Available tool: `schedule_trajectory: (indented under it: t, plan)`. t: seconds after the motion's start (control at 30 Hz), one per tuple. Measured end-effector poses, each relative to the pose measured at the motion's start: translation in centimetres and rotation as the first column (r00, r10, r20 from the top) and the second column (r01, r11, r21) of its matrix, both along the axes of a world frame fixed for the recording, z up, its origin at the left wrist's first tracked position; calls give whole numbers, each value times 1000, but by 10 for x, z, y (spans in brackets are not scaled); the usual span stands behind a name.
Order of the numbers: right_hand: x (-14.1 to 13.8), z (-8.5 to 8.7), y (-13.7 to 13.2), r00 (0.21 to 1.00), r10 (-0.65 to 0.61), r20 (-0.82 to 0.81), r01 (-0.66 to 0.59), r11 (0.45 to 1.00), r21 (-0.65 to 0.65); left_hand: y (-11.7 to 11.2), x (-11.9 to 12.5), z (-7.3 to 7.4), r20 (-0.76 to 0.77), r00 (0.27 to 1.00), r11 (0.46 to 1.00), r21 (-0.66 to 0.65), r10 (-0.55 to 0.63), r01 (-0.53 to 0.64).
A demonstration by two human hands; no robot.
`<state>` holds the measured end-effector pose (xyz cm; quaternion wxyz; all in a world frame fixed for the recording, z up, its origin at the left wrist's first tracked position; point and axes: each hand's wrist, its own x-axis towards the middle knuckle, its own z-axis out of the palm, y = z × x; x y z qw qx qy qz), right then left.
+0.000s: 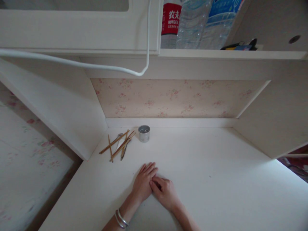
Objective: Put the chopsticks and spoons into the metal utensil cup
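My left hand (145, 182) rests palm down on the white tabletop (216, 192), its fingers stretched out, with nothing in it. Beside it, my right hand (166, 192) is loosely curled, its thumb and fingertips touching the side of the left hand; I see nothing held in it. Beyond the hands, to the left, lies a loose pile of several wooden chopsticks (110, 148) with a spoon (120, 136) and another metal utensil (125, 150) among them. Right of the pile stands a small grey metal cup with holes (144, 134), upright and apart from both hands.
Side panels enclose the desk left and right, with a floral back wall (168, 99) behind. Overhead, a shelf (216, 54) holds water bottles (192, 24) and a small dark item. A white cable (96, 65) hangs in front of the upper cabinet.
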<state>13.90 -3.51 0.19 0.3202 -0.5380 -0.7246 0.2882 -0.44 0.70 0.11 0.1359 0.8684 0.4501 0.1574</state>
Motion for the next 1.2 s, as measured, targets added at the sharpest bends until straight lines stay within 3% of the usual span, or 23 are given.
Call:
schedule_trajectory:
  t: [0.47,0.73,1.2]
  plan:
    - [0,-2,0,1000,9,-10,-9,1000,0,1,-1,-8,12,1000,999,30,-12,11]
    - [0,-1,-1,1000,1,9,-1,1000,16,0,0,-2,28,1000,1000,7,-10,9]
    - [0,-1,0,1000,9,-7,-9,1000,3,1,-1,-7,15,1000,1000,18,-5,5]
